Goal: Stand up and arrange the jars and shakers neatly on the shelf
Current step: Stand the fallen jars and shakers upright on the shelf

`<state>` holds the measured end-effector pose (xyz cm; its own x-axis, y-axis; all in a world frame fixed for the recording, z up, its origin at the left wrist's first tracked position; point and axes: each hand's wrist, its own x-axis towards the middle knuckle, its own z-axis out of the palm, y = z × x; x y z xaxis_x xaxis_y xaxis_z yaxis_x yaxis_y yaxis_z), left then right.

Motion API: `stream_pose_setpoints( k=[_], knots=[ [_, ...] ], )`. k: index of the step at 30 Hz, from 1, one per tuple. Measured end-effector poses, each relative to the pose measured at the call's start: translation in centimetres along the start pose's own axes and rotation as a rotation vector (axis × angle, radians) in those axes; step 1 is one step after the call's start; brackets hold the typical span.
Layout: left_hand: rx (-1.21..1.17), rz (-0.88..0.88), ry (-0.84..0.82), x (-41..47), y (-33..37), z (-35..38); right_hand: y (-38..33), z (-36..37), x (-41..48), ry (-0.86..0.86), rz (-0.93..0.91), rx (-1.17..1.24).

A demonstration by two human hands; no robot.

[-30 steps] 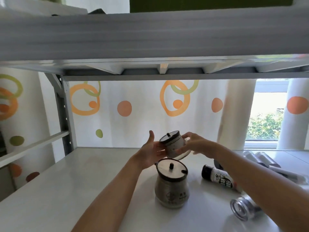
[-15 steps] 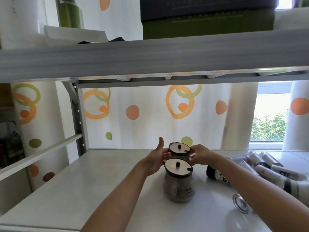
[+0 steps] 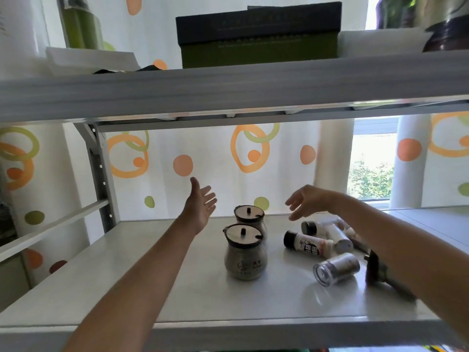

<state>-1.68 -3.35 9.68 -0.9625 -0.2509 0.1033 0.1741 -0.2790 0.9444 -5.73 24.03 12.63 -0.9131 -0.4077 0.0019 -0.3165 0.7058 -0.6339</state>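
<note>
Two beige jars with dark lids stand upright on the white shelf (image 3: 127, 275), one behind the other: the front jar (image 3: 245, 252) and the rear jar (image 3: 250, 218). My left hand (image 3: 200, 204) hovers open to the left of the rear jar, holding nothing. My right hand (image 3: 304, 201) hovers open to the jar's right, fingers relaxed. Several shakers lie on their sides to the right: a white one with a black cap (image 3: 308, 246), another behind it (image 3: 327, 231), and a clear one (image 3: 336, 268) nearer the front.
A dark-handled tool (image 3: 380, 274) lies at the right, partly behind my right forearm. The upper shelf (image 3: 228, 90) hangs close overhead with a dark box (image 3: 258, 34) on it. A metal post (image 3: 97, 171) stands at the back left. A patterned curtain hangs behind.
Both hands set the rear jar upright behind the front jar, then let go and lifted apart. The camera has risen, showing more of the upper shelf.
</note>
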Motion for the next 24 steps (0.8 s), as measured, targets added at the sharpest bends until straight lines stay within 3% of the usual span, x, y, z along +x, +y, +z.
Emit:
stream_pose_setpoints(
  k=[6, 13, 17, 24],
  knots=[
    [-0.022, 0.119, -0.082, -3.2, 3.7, 4.1, 2.0, -5.3, -6.4, 0.027, 0.080, 0.005],
    [0.027, 0.026, -0.369, -9.4, 0.6, 14.3, 5.5, -8.2, -13.7, 0.154, 0.134, 0.029],
    [0.232, -0.103, -0.468, -12.5, -3.6, 19.1, 7.5, -8.2, -17.1, 0.108, 0.208, -0.079],
    [0.526, -0.157, -0.515, -14.4, -8.7, 22.8, 9.7, -5.8, -18.3, 0.096, 0.235, -0.180]
  ],
)
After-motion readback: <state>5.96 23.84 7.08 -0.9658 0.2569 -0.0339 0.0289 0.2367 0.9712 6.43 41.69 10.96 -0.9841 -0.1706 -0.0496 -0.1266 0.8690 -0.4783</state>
